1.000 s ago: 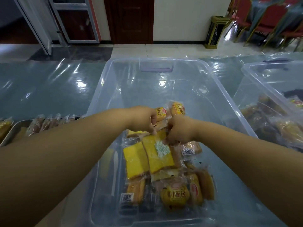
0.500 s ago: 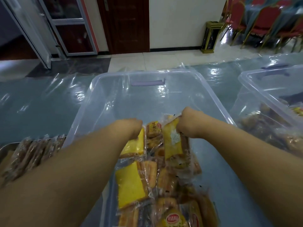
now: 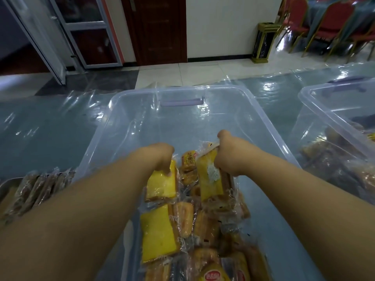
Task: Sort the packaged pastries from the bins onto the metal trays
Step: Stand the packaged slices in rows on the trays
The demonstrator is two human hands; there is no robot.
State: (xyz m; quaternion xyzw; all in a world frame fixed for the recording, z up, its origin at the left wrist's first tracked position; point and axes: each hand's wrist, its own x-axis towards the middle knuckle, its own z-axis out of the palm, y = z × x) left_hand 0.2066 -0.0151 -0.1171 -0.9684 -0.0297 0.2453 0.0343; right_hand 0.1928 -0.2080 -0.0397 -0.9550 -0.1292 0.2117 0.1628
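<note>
Plastic-covered table point(image 3: 40, 128), head view: clear bin point(image 3: 97, 136) centre, pastry pile point(image 3: 203, 230) inside. Left hand point(image 3: 160, 157) pinches yellow cake packet point(image 3: 162, 185); right hand point(image 3: 229, 157) grips second yellow packet point(image 3: 209, 179), both over pile. Metal tray point(image 3: 5, 184) far left, wrapped pastries point(image 3: 38, 189) on it.
</note>
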